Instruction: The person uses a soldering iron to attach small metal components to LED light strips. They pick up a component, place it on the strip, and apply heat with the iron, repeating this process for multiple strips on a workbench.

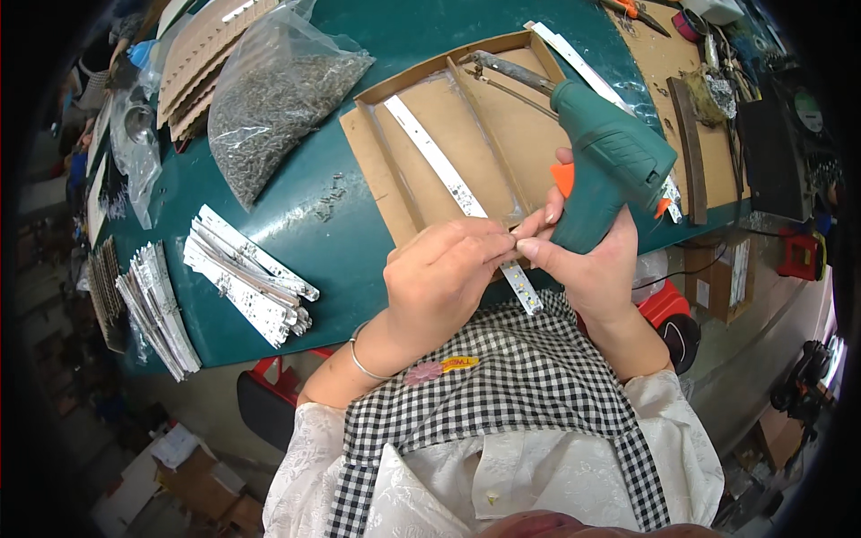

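Note:
My right hand (603, 280) grips a green pistol-shaped soldering gun (619, 148) with an orange trigger; its metal tip points away to the upper left. My left hand (448, 273) is closed in a pinch, its fingertips meeting those of my right hand. Whatever small thing lies between them is hidden. Beneath the fingers runs a narrow white LED strip board (430, 148), its near end sticking out toward my apron. The strip rests over a shallow cardboard tray (375, 175) with raised dividers.
A clear bag of small metal pieces (278, 99) sits at the far left, beside corrugated cardboard sheets (193, 67). Bundled white strips (247, 282) and another strip stack (160, 309) lie on the green table (404, 45). Loose metal bits (330, 197) are scattered between. A dark bar (689, 143) lies right.

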{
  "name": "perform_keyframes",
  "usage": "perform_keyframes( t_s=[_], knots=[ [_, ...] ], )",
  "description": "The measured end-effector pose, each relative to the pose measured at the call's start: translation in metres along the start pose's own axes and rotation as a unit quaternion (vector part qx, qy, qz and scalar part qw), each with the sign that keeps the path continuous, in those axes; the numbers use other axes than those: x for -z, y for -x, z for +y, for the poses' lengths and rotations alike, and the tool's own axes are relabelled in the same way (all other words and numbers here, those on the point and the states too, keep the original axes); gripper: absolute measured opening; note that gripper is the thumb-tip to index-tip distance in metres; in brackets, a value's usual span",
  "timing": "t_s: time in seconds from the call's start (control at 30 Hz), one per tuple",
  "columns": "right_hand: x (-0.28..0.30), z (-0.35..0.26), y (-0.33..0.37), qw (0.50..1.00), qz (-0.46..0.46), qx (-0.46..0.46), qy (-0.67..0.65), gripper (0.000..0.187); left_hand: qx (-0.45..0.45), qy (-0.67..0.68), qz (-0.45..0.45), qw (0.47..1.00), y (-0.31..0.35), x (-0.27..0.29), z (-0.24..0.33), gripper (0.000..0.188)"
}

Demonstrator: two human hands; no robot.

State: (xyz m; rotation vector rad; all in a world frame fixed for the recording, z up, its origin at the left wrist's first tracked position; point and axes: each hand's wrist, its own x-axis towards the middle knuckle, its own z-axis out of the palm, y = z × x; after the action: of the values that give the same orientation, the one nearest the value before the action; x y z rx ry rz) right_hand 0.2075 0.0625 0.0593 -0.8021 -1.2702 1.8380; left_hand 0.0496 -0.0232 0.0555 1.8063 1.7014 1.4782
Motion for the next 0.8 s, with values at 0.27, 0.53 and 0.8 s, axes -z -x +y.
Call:
perform_keyframes(
  t_s=[0.27,0.53,0.8],
  knots=[
    [0.002,0.003,0.003,1.000,-0.015,-0.019,0.018,0.078,0.008,0.033,0.005,0.999,0.001,-0.001,-0.002,0.020],
    [0.001,0.010,0.005,0.998,-0.014,0.007,0.064,0.077,0.097,0.113,-0.018,0.989,0.009,0.002,-0.002,0.017],
    [0.009,0.027,0.011,0.999,-0.022,0.022,0.040,0.069,0.153,-0.076,0.020,0.985,0.004,0.017,-0.027,0.014]
  ],
)
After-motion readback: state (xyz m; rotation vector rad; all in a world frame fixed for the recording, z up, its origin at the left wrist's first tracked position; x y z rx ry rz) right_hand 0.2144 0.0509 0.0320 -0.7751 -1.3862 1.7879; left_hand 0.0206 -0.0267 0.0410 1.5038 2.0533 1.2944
